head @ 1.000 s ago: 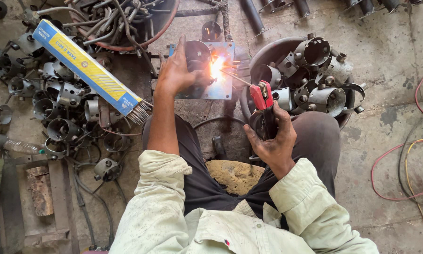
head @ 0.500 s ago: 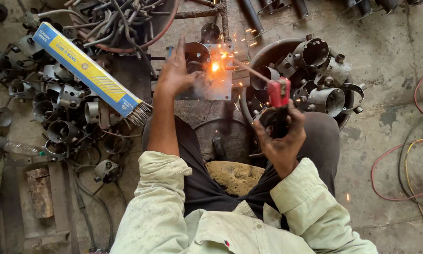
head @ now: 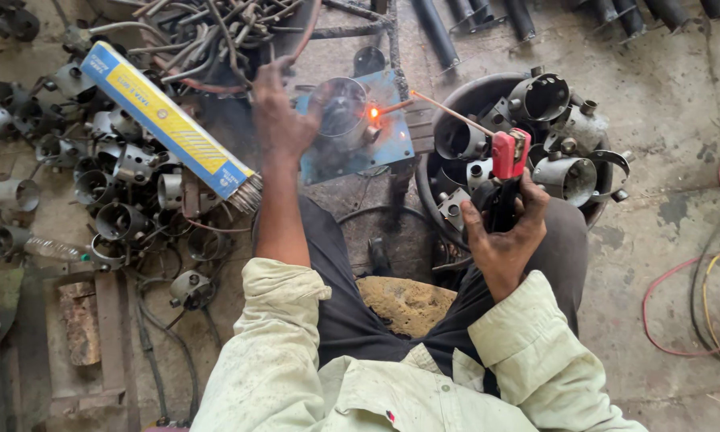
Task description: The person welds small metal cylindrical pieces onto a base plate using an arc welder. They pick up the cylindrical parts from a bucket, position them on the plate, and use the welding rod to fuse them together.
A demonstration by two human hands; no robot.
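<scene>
Glowing weld spot [head: 374,113], perhaps orange.

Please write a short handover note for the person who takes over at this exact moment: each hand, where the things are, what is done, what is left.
Left hand: raised beside the round metal part on the blue plate; contact cannot be told.
Right hand: shut on the red electrode holder; its welding rod reaches toward the part.
Done: an orange glowing spot shows on the part; no arc burns now.
Left: the seam's extent cannot be seen. More metal cylinders wait in the round tub, others lie on the floor to the left by the box of electrodes.
</scene>
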